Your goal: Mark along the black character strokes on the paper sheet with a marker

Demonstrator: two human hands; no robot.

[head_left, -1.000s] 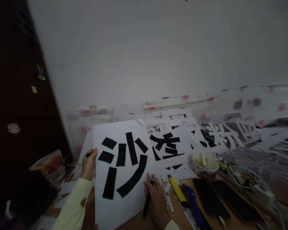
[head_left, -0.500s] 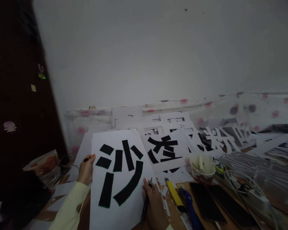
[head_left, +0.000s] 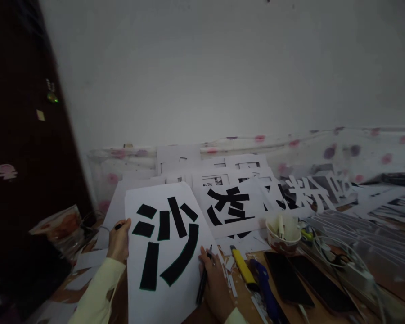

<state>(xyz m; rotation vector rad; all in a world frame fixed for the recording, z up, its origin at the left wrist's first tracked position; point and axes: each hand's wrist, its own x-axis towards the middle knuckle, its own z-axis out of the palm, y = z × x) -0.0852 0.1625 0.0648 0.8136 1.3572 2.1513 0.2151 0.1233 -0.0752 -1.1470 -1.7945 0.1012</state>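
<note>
A white sheet (head_left: 175,252) with a large black character, its strokes edged in green, is held up at the lower centre. My left hand (head_left: 119,240) grips its left edge, fingers closed, with a small black object, perhaps a pen cap, at the fingers. On the right edge rests my right hand (head_left: 216,281), its fingers closed around a black pen (head_left: 202,279) that points up with its tip. Another sheet (head_left: 256,220) with black strokes lies just behind, to the right.
Right of my right hand lie a yellow cutter (head_left: 243,269), a blue tool (head_left: 265,288) and two dark phones (head_left: 286,278). Behind them stand a paper bowl (head_left: 283,238) and a power strip (head_left: 359,274). Cut papers and scraps surround these, and a plastic bag (head_left: 60,225) sits left.
The camera view has shifted slightly. The held sheet and both hands sit a little further left in the picture, with the same grips on the sheet and pen.
</note>
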